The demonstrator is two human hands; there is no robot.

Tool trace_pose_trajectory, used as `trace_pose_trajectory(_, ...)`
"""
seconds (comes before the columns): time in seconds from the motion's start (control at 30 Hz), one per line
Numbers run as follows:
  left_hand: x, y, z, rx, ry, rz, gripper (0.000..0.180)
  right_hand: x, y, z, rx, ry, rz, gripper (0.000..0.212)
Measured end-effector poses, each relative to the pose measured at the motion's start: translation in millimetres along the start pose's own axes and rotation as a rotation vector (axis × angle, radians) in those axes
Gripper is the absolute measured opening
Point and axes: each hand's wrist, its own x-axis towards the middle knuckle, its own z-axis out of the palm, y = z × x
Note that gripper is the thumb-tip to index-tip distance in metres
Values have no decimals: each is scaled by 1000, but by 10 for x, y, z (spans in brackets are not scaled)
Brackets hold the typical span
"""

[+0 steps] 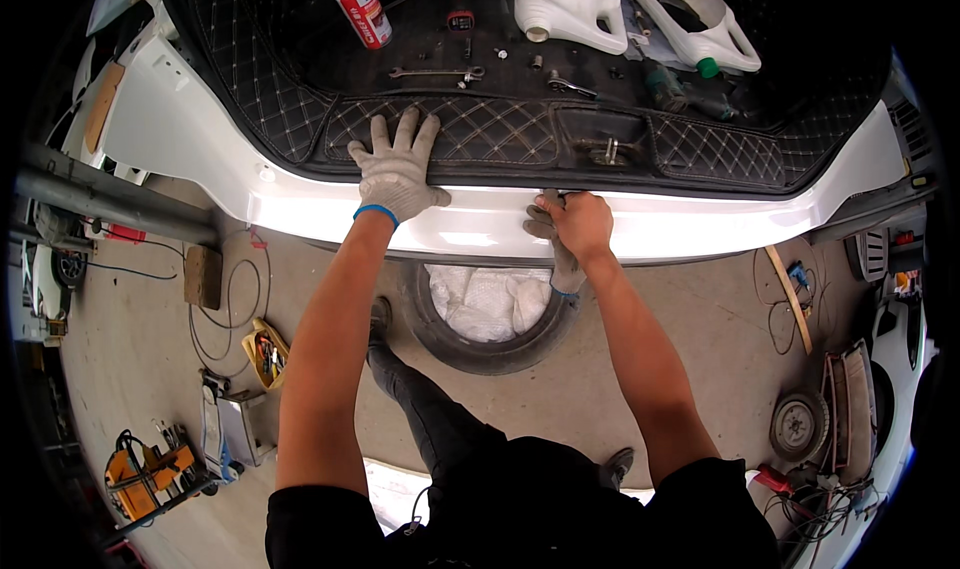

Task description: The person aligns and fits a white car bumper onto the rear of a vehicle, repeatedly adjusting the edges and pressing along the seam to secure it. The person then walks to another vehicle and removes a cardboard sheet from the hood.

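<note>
My left hand [397, 169], in a grey knit work glove with a blue cuff, lies flat with its fingers spread. Its fingertips rest on the black quilted trim [480, 134] and its palm on the white rear sill [310, 209] of the car. Bare and closed, my right hand [585, 225] grips a second grey work glove [566, 266], which hangs over the sill's outer edge. Just beyond the right hand is a metal latch [610, 153] in the trim. Past the left hand, on the boot floor, lies a wrench [436, 74].
In the boot are a red spray can [364, 11], a ratchet [572, 88], a power drill [460, 19] and two cut white jugs [572, 9] [695, 19]. Below the sill lies a tyre [490, 357] filled with white wrapping. A yellow tool holder [266, 354] stands left.
</note>
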Motion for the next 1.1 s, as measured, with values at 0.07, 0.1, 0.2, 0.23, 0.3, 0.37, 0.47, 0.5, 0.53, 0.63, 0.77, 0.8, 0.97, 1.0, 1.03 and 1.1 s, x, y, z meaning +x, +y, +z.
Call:
trace_pose_trajectory(0.07,-1,-6,9,-6,7,1,116,-4,-6,0,-6,4,-2,52)
trace_pose_trajectory(0.1,1,-8,14,-8,10,2,116,-7,-18,-8,-8,6,0,52)
trace_pose_trajectory(0.2,-2,-11,19,-16,12,1,117,-13,-31,-15,-11,2,6,51)
trace_pose_trajectory(0.23,-1,-16,24,-14,12,2,117,-18,-34,-21,-10,0,3,50)
trace_pose_trajectory(0.3,3,-20,31,-11,14,6,117,-27,-47,-51,-5,0,-6,50)
trace_pose_trajectory(0.37,-1,-12,23,-1,3,7,117,-28,-28,-42,13,11,-15,50)
trace_pose_trajectory(0.47,14,-11,33,5,-1,17,118,-22,17,-17,30,12,-8,52)
trace_pose_trajectory(0.5,9,-18,10,8,1,20,118,-20,-8,-36,19,-7,0,52)
trace_pose_trajectory(0.53,-4,-23,-10,7,-19,21,119,-25,-25,-56,5,-28,3,52)
trace_pose_trajectory(0.63,-28,-26,-73,9,-65,28,120,-38,-58,-112,-40,-94,8,52)
trace_pose_trajectory(0.77,-30,-38,-96,12,-52,25,115,-218,14,-11,53,-83,-21,50)
trace_pose_trajectory(0.8,-39,-19,-66,9,-46,27,113,-293,32,25,78,-81,-25,50)
trace_pose_trajectory(0.97,-57,35,-56,20,-12,20,117,-780,148,183,173,-36,4,47)
trace_pose_trajectory(1.0,-91,40,-91,19,8,21,119,-810,177,173,175,-5,9,45)
trace_pose_trajectory(1.03,-82,73,-38,51,51,33,117,-828,225,166,175,29,18,43)
trace_pose_trajectory(1.1,-115,245,93,137,126,133,114,-841,292,91,180,87,59,41)
